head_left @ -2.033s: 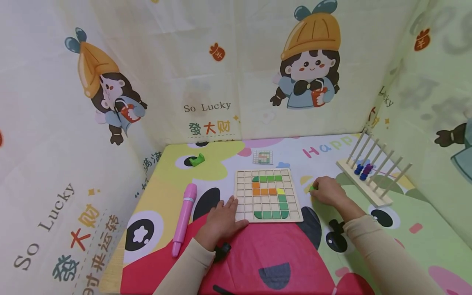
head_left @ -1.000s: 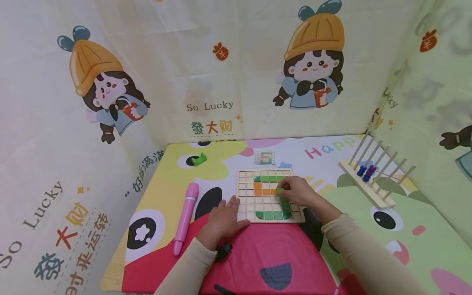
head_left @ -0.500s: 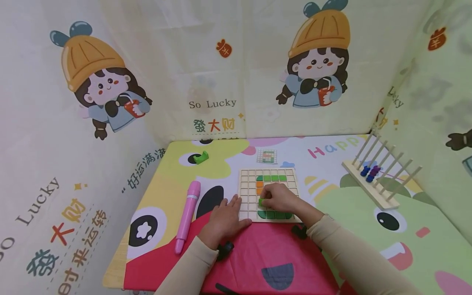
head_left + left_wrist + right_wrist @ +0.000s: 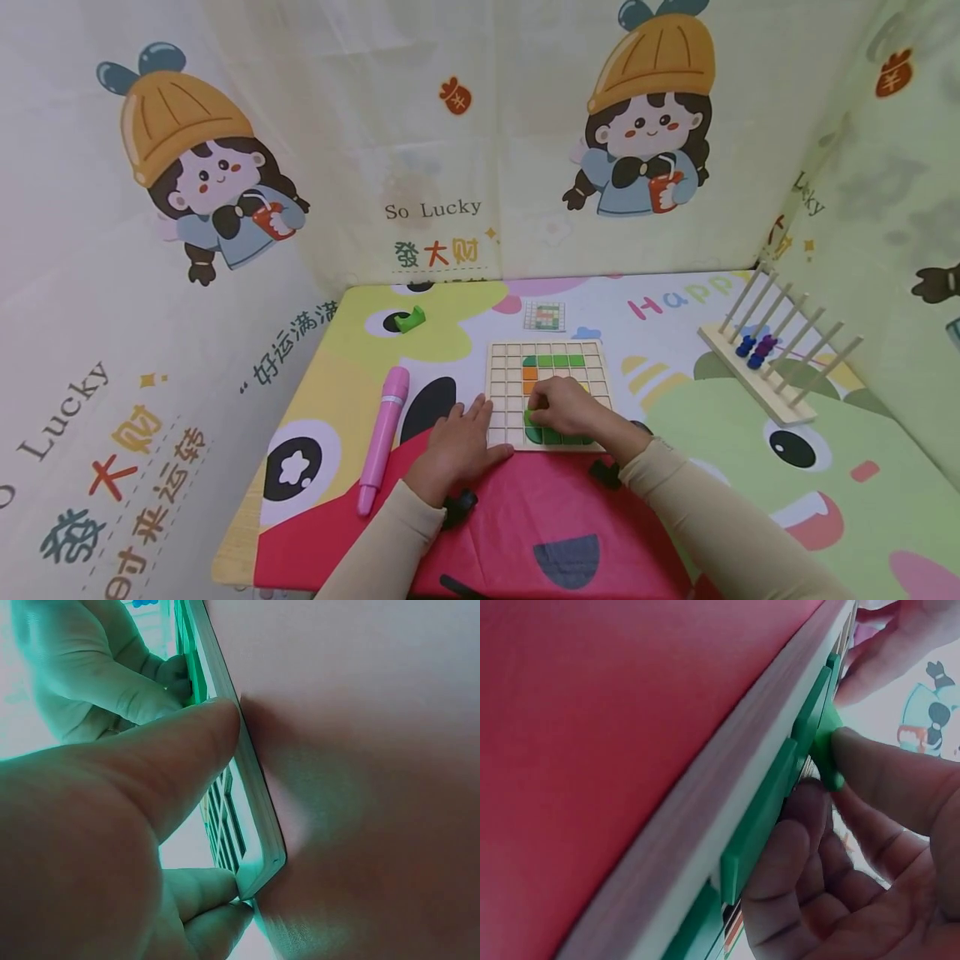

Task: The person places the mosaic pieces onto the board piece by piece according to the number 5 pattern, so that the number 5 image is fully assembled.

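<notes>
A square wooden grid board [image 4: 498, 375] lies on the table, with green, orange and yellow tiles in some of its cells. My right hand [image 4: 567, 408] pinches a bright green tile [image 4: 826, 746] between thumb and fingers. It holds the tile at the board's lower part, close against the row of dark green tiles [image 4: 761, 817]. That hand hides several cells in the head view. My left hand [image 4: 456, 446] rests at the board's left front corner, fingers extended. In the left wrist view its thumb [image 4: 187, 742] lies on the board's front edge and its fingertips touch the corner.
A small pattern card [image 4: 544, 316] lies behind the board. A pink stick-shaped object [image 4: 382, 437] lies to the left, and a green curved piece [image 4: 410, 319] at the back left. A wooden peg rack [image 4: 757, 379] with blue and purple beads stands at the right.
My right hand has carried the green tile from right of the board leftward over it, then down to its lower part. My left hand has stayed at the board's corner. The head view has shifted slightly.
</notes>
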Demonstrator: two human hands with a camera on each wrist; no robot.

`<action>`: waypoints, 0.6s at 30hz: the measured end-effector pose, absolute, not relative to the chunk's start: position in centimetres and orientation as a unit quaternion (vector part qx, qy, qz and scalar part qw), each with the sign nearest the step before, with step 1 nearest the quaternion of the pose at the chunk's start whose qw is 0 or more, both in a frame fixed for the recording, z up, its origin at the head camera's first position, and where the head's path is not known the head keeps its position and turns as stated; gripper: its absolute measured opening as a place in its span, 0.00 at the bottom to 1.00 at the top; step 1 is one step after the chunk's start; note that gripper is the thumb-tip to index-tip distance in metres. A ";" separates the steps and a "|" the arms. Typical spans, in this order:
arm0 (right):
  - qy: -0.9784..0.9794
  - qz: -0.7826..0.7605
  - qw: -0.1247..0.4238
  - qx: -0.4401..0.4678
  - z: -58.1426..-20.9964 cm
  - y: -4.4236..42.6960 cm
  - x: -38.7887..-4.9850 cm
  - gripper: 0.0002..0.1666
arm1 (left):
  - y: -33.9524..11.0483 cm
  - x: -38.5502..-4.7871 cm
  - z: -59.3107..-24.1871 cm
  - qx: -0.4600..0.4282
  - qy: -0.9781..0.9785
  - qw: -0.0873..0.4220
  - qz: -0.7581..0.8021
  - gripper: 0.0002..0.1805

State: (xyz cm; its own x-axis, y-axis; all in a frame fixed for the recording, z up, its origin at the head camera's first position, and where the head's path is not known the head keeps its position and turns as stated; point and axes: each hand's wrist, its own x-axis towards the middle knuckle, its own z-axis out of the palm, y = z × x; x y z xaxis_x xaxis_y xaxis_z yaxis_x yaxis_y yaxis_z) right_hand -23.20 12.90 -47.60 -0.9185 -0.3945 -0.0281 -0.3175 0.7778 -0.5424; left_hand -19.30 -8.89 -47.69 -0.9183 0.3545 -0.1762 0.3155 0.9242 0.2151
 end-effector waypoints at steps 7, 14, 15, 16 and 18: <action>0.951 -0.235 0.051 -0.193 -47.7 12.6 -22.9 0.06 | -8.7 -19.2 -47.9 0.170 0.975 0.108 0.089 0.50; 0.957 -0.228 0.044 -0.176 -47.6 12.4 -22.3 0.07 | -8.6 -19.4 -48.1 0.176 0.975 0.105 0.087 0.50; 0.956 -0.228 0.043 -0.177 -47.5 12.3 -22.3 0.05 | -8.6 -19.4 -48.1 0.176 0.975 0.105 0.086 0.50; 0.955 -0.233 0.043 -0.179 -47.5 12.4 -22.2 0.04 | -8.7 -19.4 -48.1 0.177 0.975 0.105 0.085 0.50; 0.949 -0.247 0.042 -0.189 -47.3 12.6 -22.1 0.01 | -8.8 -19.5 -48.1 0.176 0.975 0.103 0.087 0.50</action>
